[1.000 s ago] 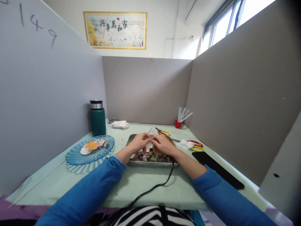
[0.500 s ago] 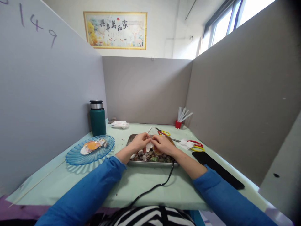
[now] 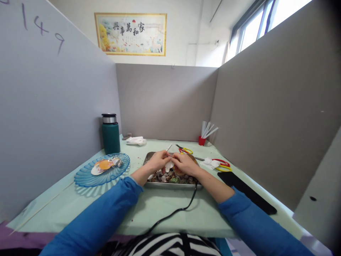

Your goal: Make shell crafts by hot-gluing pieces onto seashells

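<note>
My left hand [image 3: 159,160] and my right hand [image 3: 183,163] meet over a metal tray [image 3: 173,186], fingertips pinched together. What they pinch is too small and too hidden by the fingers to make out. Just below the fingertips shows a white shell [image 3: 169,165]; I cannot tell whether it hangs from them or lies on the pile. Mixed shells [image 3: 174,180], brown, white and greenish, fill the near part of the tray. A thin white stick [image 3: 169,147] pokes up behind my left hand. At the tray's right near corner lies a black cable [image 3: 183,209].
To the left, a blue scalloped plate [image 3: 85,176] bears orange and white shells, with a green bottle [image 3: 111,137] behind it. Scissors [image 3: 185,149], white tissue [image 3: 210,163], red-and-yellow-handled scissors [image 3: 225,165] and a black slab [image 3: 247,192] lie rightward. A red cup [image 3: 201,141] holds white sticks.
</note>
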Demonstrator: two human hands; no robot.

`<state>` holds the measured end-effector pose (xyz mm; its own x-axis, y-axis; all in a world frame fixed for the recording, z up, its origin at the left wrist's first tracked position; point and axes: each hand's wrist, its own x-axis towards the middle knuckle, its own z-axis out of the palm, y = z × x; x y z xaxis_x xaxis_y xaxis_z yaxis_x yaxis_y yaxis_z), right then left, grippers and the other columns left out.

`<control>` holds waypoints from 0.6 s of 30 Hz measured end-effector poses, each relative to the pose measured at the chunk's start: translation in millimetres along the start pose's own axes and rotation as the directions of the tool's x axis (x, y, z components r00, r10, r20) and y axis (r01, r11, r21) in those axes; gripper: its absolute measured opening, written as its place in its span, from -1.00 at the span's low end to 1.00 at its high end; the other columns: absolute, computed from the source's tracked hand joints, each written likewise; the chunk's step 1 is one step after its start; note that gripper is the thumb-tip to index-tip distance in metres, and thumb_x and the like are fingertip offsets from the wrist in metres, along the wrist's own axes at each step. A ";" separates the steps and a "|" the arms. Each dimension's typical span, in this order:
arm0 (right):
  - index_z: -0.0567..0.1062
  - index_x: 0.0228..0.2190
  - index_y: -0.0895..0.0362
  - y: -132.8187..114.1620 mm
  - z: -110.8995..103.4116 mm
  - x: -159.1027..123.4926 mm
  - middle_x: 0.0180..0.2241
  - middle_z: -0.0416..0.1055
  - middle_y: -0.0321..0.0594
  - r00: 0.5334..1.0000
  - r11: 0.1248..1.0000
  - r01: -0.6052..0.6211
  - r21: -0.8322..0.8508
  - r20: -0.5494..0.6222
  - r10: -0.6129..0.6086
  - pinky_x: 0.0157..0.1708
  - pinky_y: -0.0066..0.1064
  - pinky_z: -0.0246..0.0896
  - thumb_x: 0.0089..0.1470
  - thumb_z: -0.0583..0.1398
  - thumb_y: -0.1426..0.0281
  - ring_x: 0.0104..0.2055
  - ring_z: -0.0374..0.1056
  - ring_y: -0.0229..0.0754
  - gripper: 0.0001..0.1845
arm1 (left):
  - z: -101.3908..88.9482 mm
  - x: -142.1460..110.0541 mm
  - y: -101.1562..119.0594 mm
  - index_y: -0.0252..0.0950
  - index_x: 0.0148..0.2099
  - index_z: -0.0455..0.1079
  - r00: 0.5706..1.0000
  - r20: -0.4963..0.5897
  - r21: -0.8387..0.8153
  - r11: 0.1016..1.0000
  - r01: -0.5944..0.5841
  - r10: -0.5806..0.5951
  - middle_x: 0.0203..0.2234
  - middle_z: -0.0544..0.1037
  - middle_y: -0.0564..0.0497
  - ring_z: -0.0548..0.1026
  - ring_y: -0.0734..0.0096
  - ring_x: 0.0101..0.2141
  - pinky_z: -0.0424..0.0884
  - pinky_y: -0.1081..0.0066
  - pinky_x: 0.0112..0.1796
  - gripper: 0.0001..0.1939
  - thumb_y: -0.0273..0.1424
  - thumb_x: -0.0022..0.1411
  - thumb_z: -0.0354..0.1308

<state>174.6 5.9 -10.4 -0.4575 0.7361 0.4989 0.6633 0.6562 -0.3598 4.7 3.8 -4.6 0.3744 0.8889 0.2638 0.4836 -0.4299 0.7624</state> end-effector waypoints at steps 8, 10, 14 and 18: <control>0.35 -0.50 0.15 -0.4 -0.1 -0.7 -0.58 0.34 -0.32 1.000 1.000 -0.008 0.007 0.012 0.008 -0.50 -0.50 -0.08 0.15 0.02 0.33 -0.50 0.21 -0.32 -0.75 | 0.0 0.2 1.6 -0.32 -0.26 0.26 1.000 -0.001 0.008 1.000 0.012 -0.012 -0.59 0.43 0.10 0.35 0.59 -0.77 0.14 0.61 -0.73 -0.84 -0.33 0.16 -0.01; 0.34 -0.51 0.15 -0.8 -0.4 -0.8 -0.58 0.34 -0.32 1.000 1.000 -0.010 0.010 0.013 0.010 -0.49 -0.50 -0.07 0.15 0.02 0.33 -0.50 0.20 -0.32 -0.75 | 0.0 0.3 1.0 -0.32 -0.26 0.26 1.000 0.000 0.007 1.000 0.010 -0.010 -0.59 0.43 0.10 0.35 0.60 -0.77 0.15 0.61 -0.73 -0.83 -0.32 0.17 0.00; 0.34 -0.51 0.15 -2.5 -1.5 -1.0 -0.58 0.34 -0.31 1.000 1.000 -0.014 0.017 0.025 0.014 -0.49 -0.50 -0.06 0.15 0.01 0.33 -0.50 0.21 -0.31 -0.74 | 0.1 0.7 -0.3 -0.32 -0.25 0.27 1.000 0.001 0.008 1.000 0.008 -0.008 -0.60 0.43 0.10 0.35 0.60 -0.77 0.15 0.62 -0.72 -0.81 -0.30 0.16 0.00; 0.34 -0.51 0.15 -3.4 -2.3 -0.9 -0.58 0.35 -0.31 1.000 1.000 -0.010 0.017 0.022 0.010 -0.48 -0.50 -0.05 0.17 0.00 0.32 -0.50 0.22 -0.31 -0.72 | -0.2 0.9 -0.4 -0.33 -0.24 0.27 1.000 0.003 0.013 1.000 0.023 -0.023 -0.62 0.44 0.10 0.34 0.60 -0.77 0.14 0.62 -0.72 -0.78 -0.27 0.16 0.01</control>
<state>174.1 2.6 -7.9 -0.4638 0.7459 0.4780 0.6577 0.6514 -0.3783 4.6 4.8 -4.5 0.3656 0.8982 0.2439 0.5026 -0.4111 0.7605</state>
